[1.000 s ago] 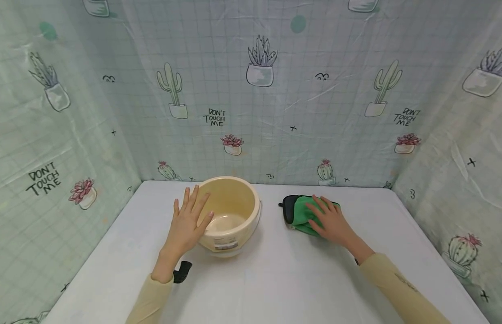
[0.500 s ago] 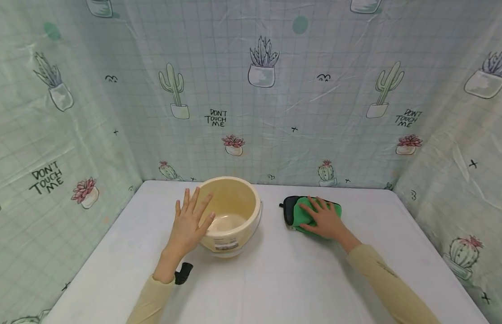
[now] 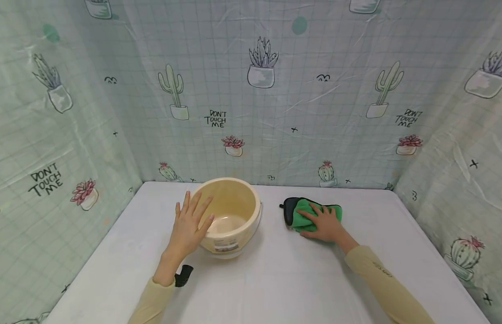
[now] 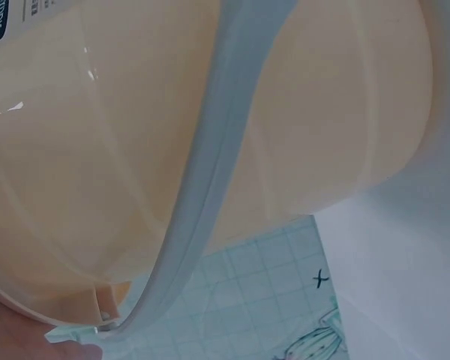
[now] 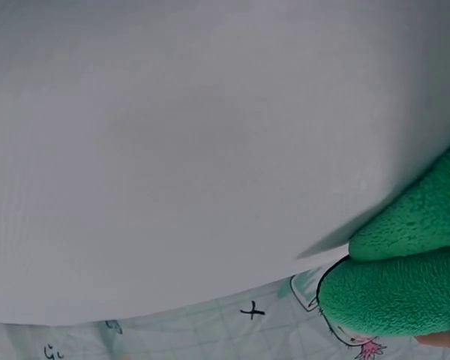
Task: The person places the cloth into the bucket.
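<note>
A cream plastic bucket (image 3: 218, 202) stands upright on the white table, its pale handle (image 4: 210, 157) hanging down its side in the left wrist view. My left hand (image 3: 188, 228) is at the bucket's left rim with fingers spread and straight. In the left wrist view, part of that hand (image 4: 15, 330) touches the rim. To the right of the bucket lies a folded plush green cloth (image 3: 301, 218) with a dark end and a small black loop. My right hand (image 3: 326, 225) rests on this cloth, fingers spread across its top. The right wrist view shows only the cloth's thick green folds (image 5: 397, 292).
The white table (image 3: 267, 288) ends at a patterned curtain (image 3: 275, 108) that rises behind it and at both sides. A small black piece (image 3: 184, 275) shows beside my left wrist. A label (image 3: 226, 245) is on the bucket's front.
My right hand has shifted left and slightly nearer over the green cloth, whose folds have changed shape. My left hand and the bucket have hardly moved.
</note>
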A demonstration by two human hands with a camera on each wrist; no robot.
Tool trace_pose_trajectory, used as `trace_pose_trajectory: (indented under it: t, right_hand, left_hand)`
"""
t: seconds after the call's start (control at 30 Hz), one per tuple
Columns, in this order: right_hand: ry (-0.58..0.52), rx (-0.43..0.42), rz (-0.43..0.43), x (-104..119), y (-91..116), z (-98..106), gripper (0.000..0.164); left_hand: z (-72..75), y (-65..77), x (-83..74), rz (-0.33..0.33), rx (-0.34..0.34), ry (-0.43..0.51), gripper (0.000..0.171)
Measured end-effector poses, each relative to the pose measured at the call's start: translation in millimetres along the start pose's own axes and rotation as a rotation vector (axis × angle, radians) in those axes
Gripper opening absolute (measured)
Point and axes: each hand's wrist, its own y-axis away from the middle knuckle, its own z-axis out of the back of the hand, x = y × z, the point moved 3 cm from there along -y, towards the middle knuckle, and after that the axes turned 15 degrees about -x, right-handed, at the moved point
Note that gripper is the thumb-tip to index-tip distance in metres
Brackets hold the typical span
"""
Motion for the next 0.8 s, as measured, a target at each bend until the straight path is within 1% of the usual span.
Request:
trace_pose_trajectory:
  t: [0.13, 0.37, 0.5, 0.6, 0.7, 0.8]
  right_hand:
    - [0.018, -0.032, 0.019, 3, -1, 2, 0.065]
    - [0.036, -0.070, 0.050, 7, -1, 5, 0.053]
    - [0.041, -0.098, 0.084, 10, 1, 4, 0.050]
    - [0.048, -0.112, 0.112, 11, 2, 4, 0.048]
    - [0.060, -0.122, 0.135, 12, 3, 5, 0.048]
    - [0.060, -0.140, 0.148, 12, 4, 6, 0.048]
  left_hand:
    - [0.5, 1.1, -0.1, -0.002, -0.009, -0.001, 0.049]
    - [-0.4, 1.9, 0.9, 0.000, 0.004, 0.018, 0.050]
    - [-1.2, 3.0, 4.0, -0.010, 0.023, 0.051, 0.051]
    - [-1.0, 4.0, 6.9, -0.005, 0.034, 0.091, 0.051]
    - [-1.2, 4.6, 9.2, -0.002, 0.033, 0.116, 0.051]
    - [-1.7, 4.2, 10.3, -0.010, 0.019, 0.118, 0.050]
